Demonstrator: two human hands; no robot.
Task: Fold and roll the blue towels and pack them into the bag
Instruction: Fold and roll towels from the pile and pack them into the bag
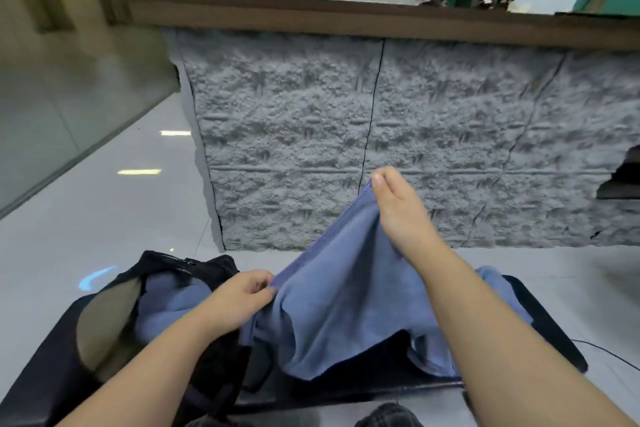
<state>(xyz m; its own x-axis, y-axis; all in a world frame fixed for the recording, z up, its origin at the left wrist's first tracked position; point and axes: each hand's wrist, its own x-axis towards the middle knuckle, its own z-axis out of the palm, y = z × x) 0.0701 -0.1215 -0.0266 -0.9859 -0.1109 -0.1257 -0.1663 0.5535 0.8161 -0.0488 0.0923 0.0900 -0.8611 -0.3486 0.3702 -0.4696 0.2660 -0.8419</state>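
I hold one blue towel up by its hemmed top edge; the edge runs tight and slanted between my left hand and my right hand, and each one pinches it. The rest of the cloth hangs down in soft folds, unfolded. The black bag lies open on the dark table, to my left. Inside it there are more blue towels, crumpled. Another blue towel lies under my right arm.
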